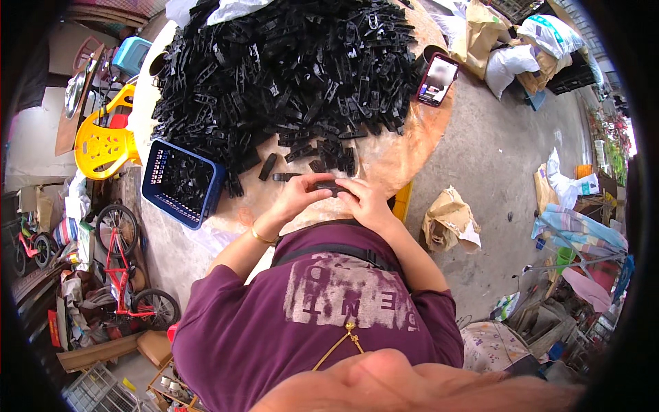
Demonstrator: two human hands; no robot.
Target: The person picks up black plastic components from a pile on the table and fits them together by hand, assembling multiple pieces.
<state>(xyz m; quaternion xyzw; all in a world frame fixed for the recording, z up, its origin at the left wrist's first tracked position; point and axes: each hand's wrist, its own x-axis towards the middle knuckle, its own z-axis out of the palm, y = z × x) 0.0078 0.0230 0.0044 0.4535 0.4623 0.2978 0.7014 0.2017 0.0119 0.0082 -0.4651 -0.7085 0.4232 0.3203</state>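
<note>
My left hand (299, 197) and my right hand (369, 204) meet at the near edge of a round table (419, 147). Between their fingertips is a small black plastic piece (331, 186), long and narrow. Its exact kind is too small to make out. Just beyond the hands lie a few loose black pieces, one (268, 166) set apart from the others. A large heap of similar black plastic pieces (274, 75) covers most of the tabletop. To the left, a blue plastic basket (214, 199) holds more black pieces.
A phone (437, 79) with a lit screen stands at the table's right edge. A yellow plastic chair (103, 144) is at the left, with a red bicycle (120, 271) below it. Crumpled brown paper (449, 220) lies on the floor at right. Sacks (511, 69) are piled at the far right.
</note>
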